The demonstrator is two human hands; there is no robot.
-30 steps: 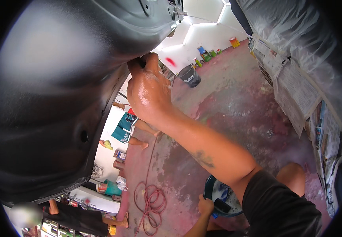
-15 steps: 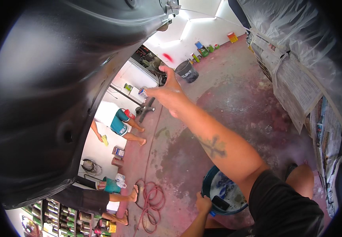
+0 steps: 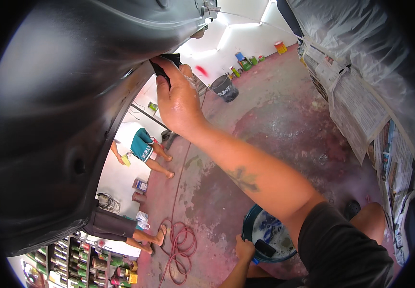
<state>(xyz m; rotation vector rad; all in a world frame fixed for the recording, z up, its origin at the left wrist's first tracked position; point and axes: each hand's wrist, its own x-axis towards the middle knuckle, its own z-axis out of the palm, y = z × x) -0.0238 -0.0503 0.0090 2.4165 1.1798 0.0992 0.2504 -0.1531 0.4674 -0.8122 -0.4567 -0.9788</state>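
Black round plastic bucket (image 3: pixel 224 89): white capital lettering
Teal white-trimmed cloth shorts (image 3: pixel 142 143): white capital lettering
Grey-white newspaper sheets (image 3: pixel 356 113): dense printed columns, too small to read

Smooth, glossy dark panel (image 3: pixel 49 125); wrinkled newspaper (image 3: pixel 361 117)

right hand (image 3: pixel 179 106) raised, pinching | left hand (image 3: pixel 245 249) low, curled

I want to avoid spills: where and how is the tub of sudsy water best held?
Probably by the rim of the tub, from the left, where the left hand grips it: the round edge is exposed there, while the right forearm crosses in front of its upper right side. Keeping it level seems wise: it is open and holds sudsy water.
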